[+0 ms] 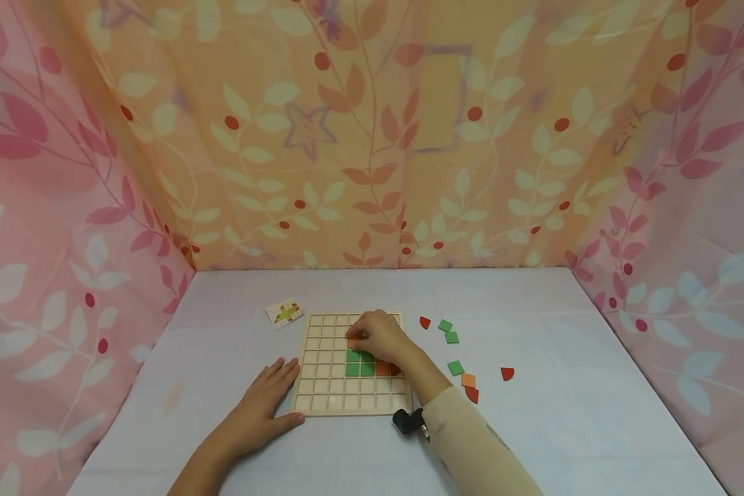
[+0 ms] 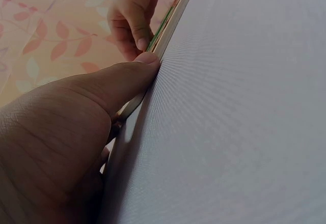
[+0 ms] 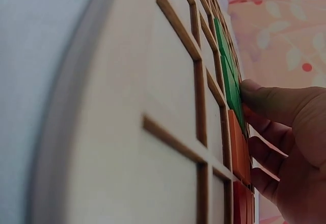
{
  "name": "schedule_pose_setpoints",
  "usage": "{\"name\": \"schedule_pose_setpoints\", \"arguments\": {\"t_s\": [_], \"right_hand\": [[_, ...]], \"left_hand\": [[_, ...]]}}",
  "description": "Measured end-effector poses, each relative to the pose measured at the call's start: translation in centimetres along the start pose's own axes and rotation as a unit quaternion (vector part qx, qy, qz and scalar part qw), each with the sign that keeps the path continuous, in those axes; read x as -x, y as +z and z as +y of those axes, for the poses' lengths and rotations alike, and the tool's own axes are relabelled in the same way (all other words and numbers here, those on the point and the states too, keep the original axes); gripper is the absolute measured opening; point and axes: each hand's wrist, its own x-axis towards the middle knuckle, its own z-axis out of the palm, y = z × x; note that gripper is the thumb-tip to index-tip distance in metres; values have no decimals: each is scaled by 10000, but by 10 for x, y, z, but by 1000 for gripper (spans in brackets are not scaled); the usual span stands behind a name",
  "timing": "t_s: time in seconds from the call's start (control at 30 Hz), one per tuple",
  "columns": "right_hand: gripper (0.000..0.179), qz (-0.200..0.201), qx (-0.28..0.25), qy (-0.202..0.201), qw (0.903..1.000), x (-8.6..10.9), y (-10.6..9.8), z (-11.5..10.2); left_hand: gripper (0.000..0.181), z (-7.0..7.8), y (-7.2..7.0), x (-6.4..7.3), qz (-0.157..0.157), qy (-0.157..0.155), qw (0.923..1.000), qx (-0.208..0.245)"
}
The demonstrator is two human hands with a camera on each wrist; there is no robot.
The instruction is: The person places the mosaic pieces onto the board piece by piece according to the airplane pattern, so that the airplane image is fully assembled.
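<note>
A wooden grid board (image 1: pixel 328 403) lies on the table. My left hand (image 1: pixel 266 410) rests flat at its left side, fingers straight, with fingertips and thumb at the board's edge; in the left wrist view the thumb (image 2: pixel 127 74) lies along the rim. My right hand (image 1: pixel 381 335) is over the upper middle of the grid, its thumb and fingertips pinching an orange tile (image 1: pixel 351 342) at a cell. Just below, several green tiles (image 1: pixel 359 370) fill neighbouring cells, with an orange square (image 1: pixel 381 369) and a red piece (image 1: pixel 395 370) beside them. The right hand hides other cells.
A pattern card (image 1: pixel 284 313) lies beyond the board's upper left corner. Right of the board are loose green squares (image 1: pixel 455 368), an orange square (image 1: pixel 468 380) and red quarter-round pieces (image 1: pixel 507 373). A black device (image 1: pixel 407 421) sits at the right wrist. Patterned curtains (image 1: pixel 372 172) surround the table.
</note>
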Motion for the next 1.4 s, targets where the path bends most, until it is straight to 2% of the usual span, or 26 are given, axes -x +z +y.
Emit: {"name": "schedule_pose_setpoints", "arguments": {"t_s": [0.33,0.6,0.8,1.1,1.27,1.4], "right_hand": [[22,44,271,-193,9994,0,2,-4],[24,79,644,-313,9974,3,1,-6],[24,128,735,-405,9964,8,-3,-7],[26,205,615,-535,9965,16,-17,-11],[26,262,490,-605,9966,20,-31,-12],[27,317,485,-806,9951,23,-45,-11]], "left_hand": [[96,-3,-1,0,5,-44,10000,-42],[96,0,-3,0,-12,-71,10000,18],[96,1,-3,-2,-39,-67,10000,38],[97,1,-2,-1,-75,-81,9999,57],[97,0,-1,0,-102,-93,9999,35],[96,0,-1,-1,-70,-26,10000,1]]}}
